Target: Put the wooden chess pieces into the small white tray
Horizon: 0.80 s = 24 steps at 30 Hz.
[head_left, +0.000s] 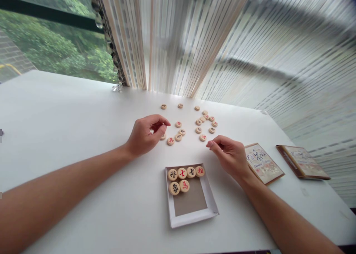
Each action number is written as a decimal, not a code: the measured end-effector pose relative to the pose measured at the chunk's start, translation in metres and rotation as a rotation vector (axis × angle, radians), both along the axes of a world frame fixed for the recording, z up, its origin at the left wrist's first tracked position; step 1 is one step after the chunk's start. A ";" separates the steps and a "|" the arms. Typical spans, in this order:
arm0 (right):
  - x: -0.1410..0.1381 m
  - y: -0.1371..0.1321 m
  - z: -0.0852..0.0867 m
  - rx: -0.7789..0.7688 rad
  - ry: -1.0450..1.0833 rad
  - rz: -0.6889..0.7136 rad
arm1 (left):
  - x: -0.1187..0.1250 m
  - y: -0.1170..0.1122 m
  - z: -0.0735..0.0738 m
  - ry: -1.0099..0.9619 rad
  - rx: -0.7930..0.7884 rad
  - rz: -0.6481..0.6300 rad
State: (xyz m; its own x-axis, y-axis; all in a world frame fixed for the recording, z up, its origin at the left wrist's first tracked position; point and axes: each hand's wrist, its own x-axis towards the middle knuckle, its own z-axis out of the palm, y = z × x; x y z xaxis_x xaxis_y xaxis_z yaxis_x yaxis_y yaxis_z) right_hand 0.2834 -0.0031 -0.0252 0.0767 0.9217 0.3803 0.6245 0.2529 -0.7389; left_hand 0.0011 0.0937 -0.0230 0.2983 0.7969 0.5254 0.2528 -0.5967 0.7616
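Light discs, best pinched by the edge

Loose chess pieces (pixel 170 141) lie mid-frame on the counter (pixel 111 194); 6 more fill the upper part of the box (pixel 194 220), lower centre. I judge them light, hard, smooth, sturdy; I'd grip opposite edges. My left hand (pixel 143 135) and right hand (pixel 232 155) hold fingers narrow; whether around anything, I cannot tell.

Low centre of my feed, the tray (pixel 191 221) holds pieces I read as black 将 (pixel 172 174), red 士 (pixel 182 172), black 士 (pixel 191 172), red 相 (pixel 200 171), then black 象 (pixel 174 188) and red 馬 (pixel 184 186). Mid-frame, one loose piece (pixel 170 141) reads red 兵. At right, I make out "Chinese" on the flat cover (pixel 267 168); its remaining lettering is too blurred.
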 end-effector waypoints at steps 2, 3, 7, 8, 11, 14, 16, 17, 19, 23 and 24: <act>0.001 0.001 -0.001 -0.009 0.008 -0.006 | 0.000 0.001 0.000 0.007 0.004 -0.003; 0.001 0.001 -0.001 -0.013 0.013 -0.009 | 0.000 0.001 -0.001 0.011 0.005 -0.003; 0.001 0.002 -0.002 -0.026 0.038 -0.021 | -0.001 0.003 -0.003 0.016 0.016 -0.002; 0.001 0.003 -0.002 -0.031 0.046 -0.023 | -0.001 0.003 -0.003 0.013 0.023 -0.003; 0.001 0.004 -0.002 -0.041 0.071 -0.033 | -0.001 0.004 -0.003 0.008 0.057 0.003; 0.001 0.006 -0.002 -0.035 0.106 -0.059 | 0.000 0.004 -0.001 0.022 0.101 0.029; 0.002 0.008 -0.002 -0.027 0.130 -0.085 | 0.000 0.004 0.001 0.045 0.127 0.031; 0.003 0.009 -0.003 -0.024 0.139 -0.099 | 0.000 0.004 0.001 0.056 0.140 0.029; 0.005 0.011 -0.004 -0.025 0.152 -0.125 | 0.001 0.004 0.002 0.074 0.162 0.029; 0.012 0.016 -0.008 -0.026 0.161 -0.185 | 0.000 0.007 0.001 0.080 0.147 0.047; 0.015 0.017 -0.008 -0.022 0.159 -0.206 | 0.000 0.008 0.000 0.077 0.132 0.051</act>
